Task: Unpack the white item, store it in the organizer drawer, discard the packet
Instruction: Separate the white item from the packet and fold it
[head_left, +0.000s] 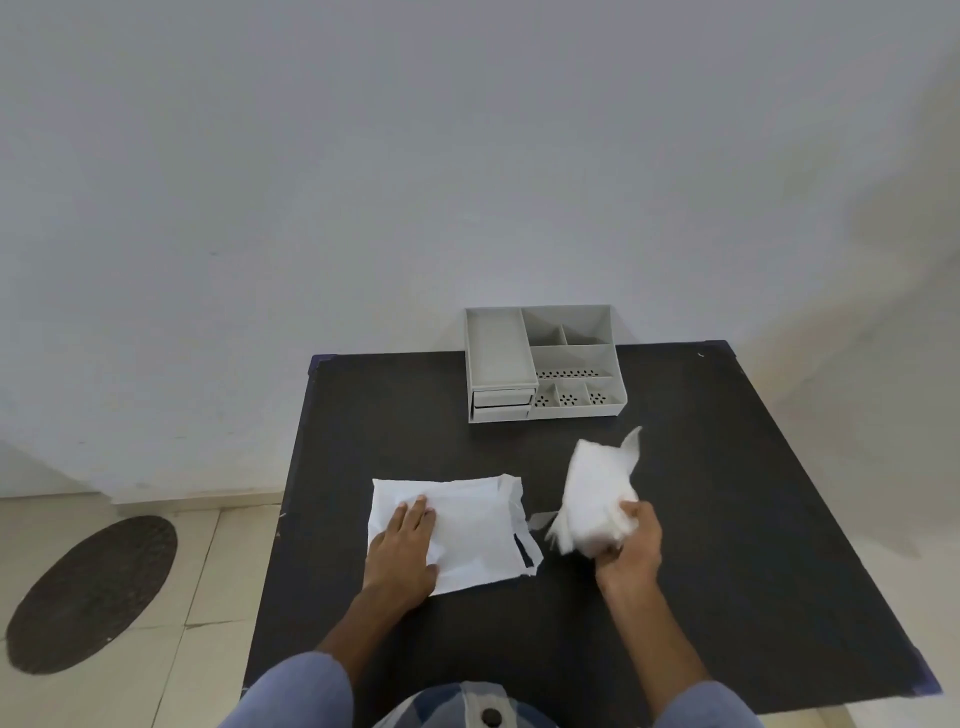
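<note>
A flat white packet (470, 525) lies torn open on the black table (727, 519), and my left hand (402, 551) rests flat on its left part with fingers spread. My right hand (628, 545) is closed around a folded white item (595, 486), held a little above the table to the right of the packet. The grey organizer (543, 364) stands at the table's far edge, with two small drawers (503, 405) at its front left, both pushed in.
A white wall rises directly behind the table. A tiled floor with a dark oval mat (93, 592) lies to the left. The organizer's top has several open compartments.
</note>
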